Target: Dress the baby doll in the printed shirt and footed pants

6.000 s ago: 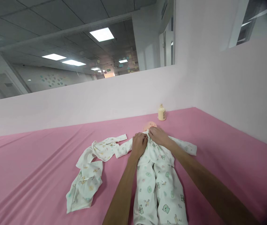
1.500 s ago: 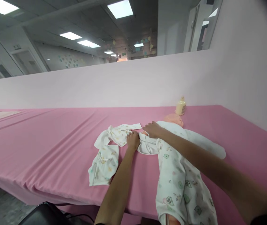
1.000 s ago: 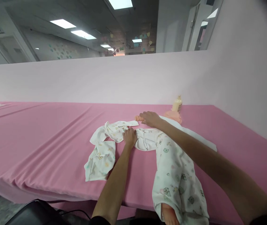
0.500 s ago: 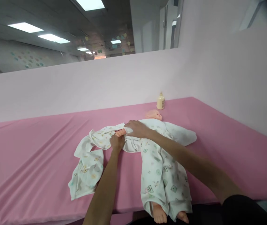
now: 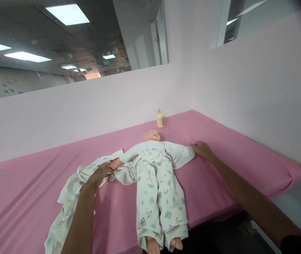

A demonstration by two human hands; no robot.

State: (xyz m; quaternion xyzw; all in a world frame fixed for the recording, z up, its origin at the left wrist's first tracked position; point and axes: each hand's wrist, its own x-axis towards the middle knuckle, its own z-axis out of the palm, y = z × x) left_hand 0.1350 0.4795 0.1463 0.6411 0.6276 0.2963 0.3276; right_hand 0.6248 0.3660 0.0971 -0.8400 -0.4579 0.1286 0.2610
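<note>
Right hand (image 5: 201, 148) pinches the baby doll's (image 5: 152, 157) sleeve (image 5: 179, 153) at three o'clock, seemingly to spread it; left hand (image 5: 101, 173), at nine: grip unclear.

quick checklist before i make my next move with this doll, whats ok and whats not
1. Doll lying on its back on the pink sheet: ok.
2. Left hand at the doll's bare hand: ok, though how firmly it holds is unclear.
3. Right hand gripping the end of the white sleeve: cannot tell; it is at the tip, but the grip is too small to judge.
4. Doll's other hand inside that sleeve: cannot tell, cloth hides it.
5. Feet fully on the sheet: not ok, they seem to reach past its near edge.
6. Bottle upright, apart from both hands: ok.
</note>
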